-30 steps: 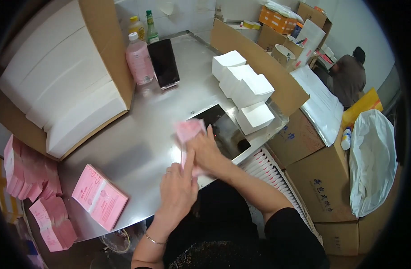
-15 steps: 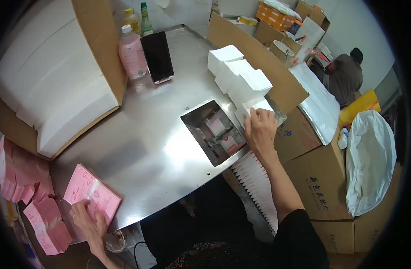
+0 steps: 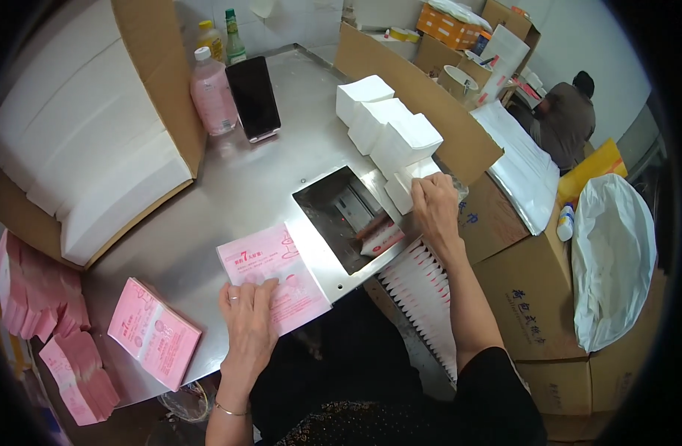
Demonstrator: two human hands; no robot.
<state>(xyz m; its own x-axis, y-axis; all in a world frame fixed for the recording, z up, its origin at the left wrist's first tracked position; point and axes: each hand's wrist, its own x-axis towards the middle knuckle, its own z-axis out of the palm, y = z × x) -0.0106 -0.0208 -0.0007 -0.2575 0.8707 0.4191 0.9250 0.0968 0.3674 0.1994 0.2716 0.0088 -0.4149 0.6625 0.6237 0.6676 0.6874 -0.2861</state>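
Observation:
My left hand [image 3: 250, 321] lies closed over the lower left part of a thin pink printed wrapper [image 3: 293, 279], which rests on the steel table beside a rectangular opening [image 3: 333, 212]. Further left sits a stack of the same pink wrappers [image 3: 153, 333]. With its fingers bent, my right hand [image 3: 436, 212] grips the nearest white tissue stack [image 3: 400, 192], at the end of a row of white tissue stacks [image 3: 408, 141]. Inside the opening, a pink-and-white pack [image 3: 383, 238] shows beside a dark metal mechanism.
A carton of white tissue [image 3: 129, 193] fills the left side, with pink wrapper bundles [image 3: 77, 379] below it. A phone [image 3: 253, 98] and bottles [image 3: 213, 89] stand at the back. Cartons [image 3: 527, 305] and a white bag [image 3: 615, 260] are at right; a person [image 3: 564, 111] sits beyond.
My left hand has moved right from the wrapper stack, bringing one pink wrapper next to the opening. My right hand stays at the white tissue. The pieces inside the opening have shifted.

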